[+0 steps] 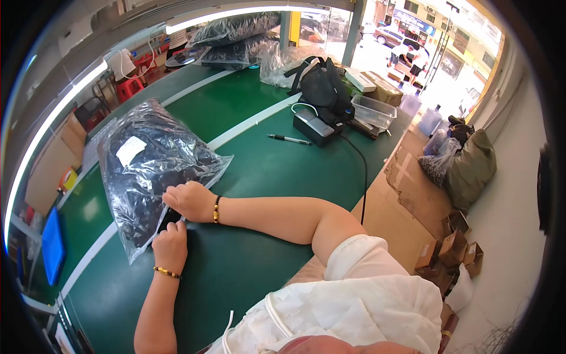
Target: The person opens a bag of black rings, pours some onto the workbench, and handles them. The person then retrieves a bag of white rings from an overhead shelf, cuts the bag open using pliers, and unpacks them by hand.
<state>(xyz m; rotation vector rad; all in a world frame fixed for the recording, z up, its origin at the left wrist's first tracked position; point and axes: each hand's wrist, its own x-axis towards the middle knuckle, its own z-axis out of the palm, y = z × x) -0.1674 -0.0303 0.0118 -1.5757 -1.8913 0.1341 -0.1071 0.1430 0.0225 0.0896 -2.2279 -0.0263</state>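
A large clear plastic bag (156, 153), filled with dark, folded-looking contents and marked with a white label (131, 151), lies on the green table. My right hand (190, 202) is closed on the bag's near edge, fingers curled in. Just below it, my left hand (170, 241) is also closed at the same edge, knuckles up. Between the two hands a bit of black material (170, 219) shows at the bag's opening. Fingertips of both hands are largely hidden.
A pen (289, 139) lies on the table (259, 171). Beyond it are a black device (315, 125) with a cable, a black backpack (321, 85) and a clear plastic bin (374, 112). More filled bags (236, 50) are stacked at the far end; cardboard (398, 209) lies to the right.
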